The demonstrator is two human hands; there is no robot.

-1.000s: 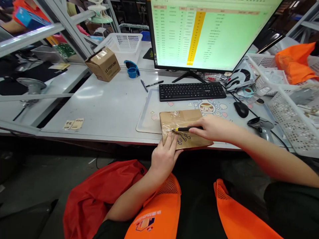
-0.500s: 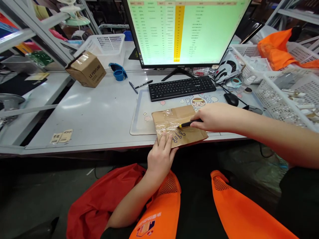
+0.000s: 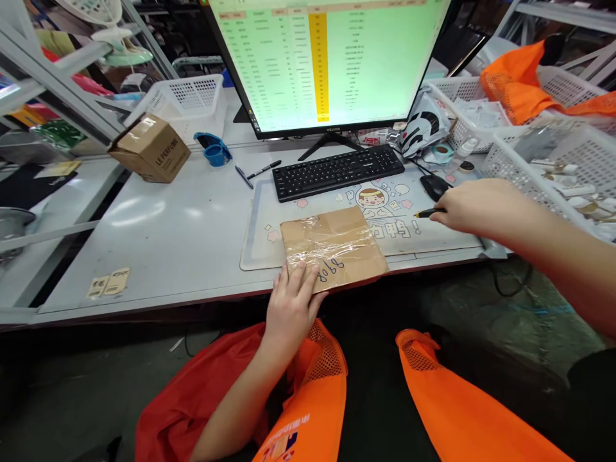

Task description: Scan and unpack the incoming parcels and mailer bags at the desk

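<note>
A flat brown cardboard package lies at the table's front edge, wrapped in shiny clear tape, with handwritten blue digits on its near side. My left hand holds its near left corner, fingers on top and thumb along the front edge. To the right, my right hand is closed around a black and yellow utility knife. The knife points left over the desk mat, apart from the package. Most of its handle is hidden in the fist.
Behind the package are a black keyboard, a mouse and a monitor. Two pens, a blue cup-like holder and a perfume carton stand further left. White baskets with goods border the right side.
My right hand has lifted the utility knife off the package's tape and moved right. My left hand stays on the package. The whole view has shifted slightly.
</note>
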